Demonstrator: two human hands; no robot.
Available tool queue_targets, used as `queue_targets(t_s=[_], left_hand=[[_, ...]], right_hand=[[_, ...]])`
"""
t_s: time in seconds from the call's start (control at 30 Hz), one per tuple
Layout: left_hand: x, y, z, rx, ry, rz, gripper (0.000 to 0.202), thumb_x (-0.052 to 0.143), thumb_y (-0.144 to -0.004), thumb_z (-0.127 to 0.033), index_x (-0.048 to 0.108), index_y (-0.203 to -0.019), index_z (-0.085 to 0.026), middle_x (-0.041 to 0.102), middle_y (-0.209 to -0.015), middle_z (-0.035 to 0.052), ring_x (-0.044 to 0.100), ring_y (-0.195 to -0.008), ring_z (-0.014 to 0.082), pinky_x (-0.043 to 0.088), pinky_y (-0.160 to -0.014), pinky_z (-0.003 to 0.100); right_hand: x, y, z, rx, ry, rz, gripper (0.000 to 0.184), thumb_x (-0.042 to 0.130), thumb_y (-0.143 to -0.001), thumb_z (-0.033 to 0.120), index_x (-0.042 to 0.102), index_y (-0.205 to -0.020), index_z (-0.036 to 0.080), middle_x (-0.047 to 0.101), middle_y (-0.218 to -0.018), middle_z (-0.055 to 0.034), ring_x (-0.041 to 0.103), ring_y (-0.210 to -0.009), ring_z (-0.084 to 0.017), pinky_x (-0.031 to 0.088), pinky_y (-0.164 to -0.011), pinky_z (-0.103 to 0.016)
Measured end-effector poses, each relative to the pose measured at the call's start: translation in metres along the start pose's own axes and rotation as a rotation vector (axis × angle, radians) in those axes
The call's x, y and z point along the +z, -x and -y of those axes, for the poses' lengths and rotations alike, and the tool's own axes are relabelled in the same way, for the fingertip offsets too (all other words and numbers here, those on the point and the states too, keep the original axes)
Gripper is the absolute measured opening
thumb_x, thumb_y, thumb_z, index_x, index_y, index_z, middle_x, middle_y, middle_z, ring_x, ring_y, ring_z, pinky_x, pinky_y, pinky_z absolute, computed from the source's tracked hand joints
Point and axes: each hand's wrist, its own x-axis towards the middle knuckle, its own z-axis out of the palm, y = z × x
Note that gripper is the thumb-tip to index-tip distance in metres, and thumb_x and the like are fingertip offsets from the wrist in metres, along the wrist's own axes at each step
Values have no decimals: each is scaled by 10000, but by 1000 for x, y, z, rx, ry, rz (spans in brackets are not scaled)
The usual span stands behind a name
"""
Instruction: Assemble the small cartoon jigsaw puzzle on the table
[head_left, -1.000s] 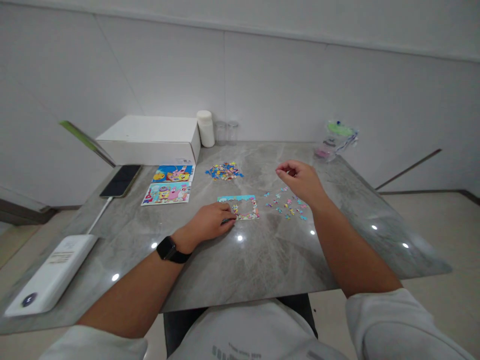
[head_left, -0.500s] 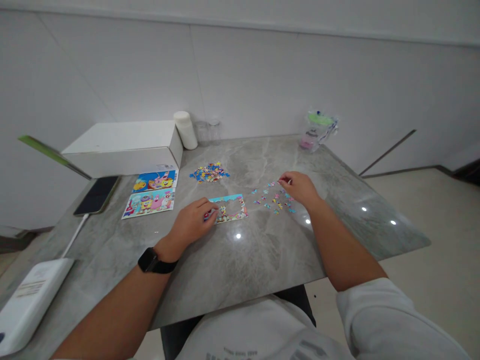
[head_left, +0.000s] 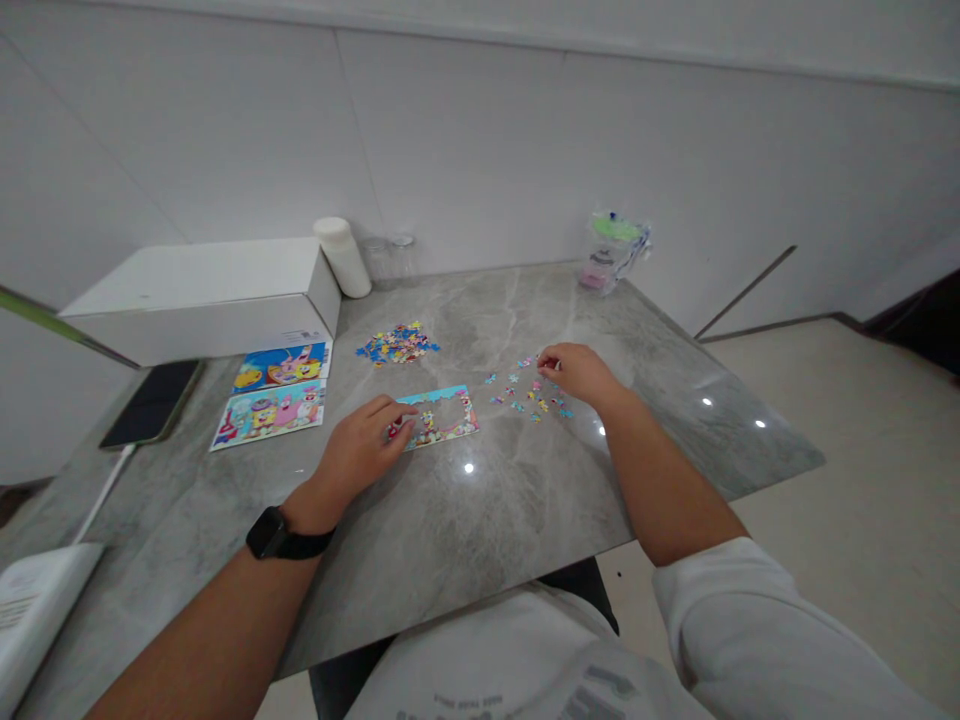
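Observation:
My left hand [head_left: 365, 445] rests at the left end of a partly assembled jigsaw puzzle [head_left: 457, 428], thumb and fingers apart over its edge, covering that part. The puzzle has a filled colourful border and a gap in the middle. Over a scatter of loose puzzle pieces [head_left: 517, 406] to the right is my right hand [head_left: 577, 372], its thumb and fingertips pinched together on what looks like a small puzzle piece, mostly hidden by the fingers. Further back lies a heap of puzzle pieces [head_left: 397, 343].
Two cartoon picture cards [head_left: 270, 412] lie at the left, before a white box [head_left: 195, 300]. A white bottle [head_left: 343, 258] and clear glasses [head_left: 390, 258] stand by the wall. A phone [head_left: 151, 402] is cabled to a white device [head_left: 45, 610]. A plastic bag [head_left: 611, 255] sits at the back right.
The view has turned slightly right, so everything appears further left. My right hand's fingers have curled in more beside the loose pieces. My left hand stays on the puzzle.

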Motion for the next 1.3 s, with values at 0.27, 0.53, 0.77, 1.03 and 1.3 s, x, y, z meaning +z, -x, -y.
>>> queue_targets(t_s=[0.27,0.53,0.77,1.03,1.3], left_hand=[[-2,0,-1,5,11,-20,248,529,-1049,-318,741,-1100,-201,691,-990,58,672,-909,199,518,-830,328],[-3,-1,-1,-29,8,-68,231,515,-1047,-298,724,-1083,-206,690,-981,59,668,-905,204,520,-823,339],[-4,-2,-1,-107,-8,-126,208,513,-1025,-250,701,-1100,-205,704,-1011,64,673,-956,213,531,-897,350],[-4,-2,-2,-97,-6,-127,213,511,-1035,-255,703,-1107,-198,696,-1014,61,676,-960,209,531,-895,348],[-7,-3,-2,-116,-7,-138,219,510,-1031,-243,705,-1119,-196,703,-1043,66,673,-972,211,530,-911,350]], right_hand=[[5,-1,0,-44,8,53,187,663,-919,162,793,-1041,217,786,-1030,-54,680,-926,-187,458,-837,-289],[25,1,33,-239,-19,48,139,686,-966,260,784,-1056,218,757,-1055,-78,669,-955,-201,461,-890,-303],[39,3,47,-319,-26,90,163,676,-989,282,793,-1087,226,738,-1136,-96,674,-1064,-220,482,-936,-309],[47,3,49,-405,-99,119,191,658,-947,155,802,-1055,218,726,-1077,-77,668,-1067,-205,491,-955,-303],[43,-1,35,-188,-57,-44,291,604,-941,135,776,-1152,237,720,-1181,-92,663,-1083,-226,494,-953,-324]])
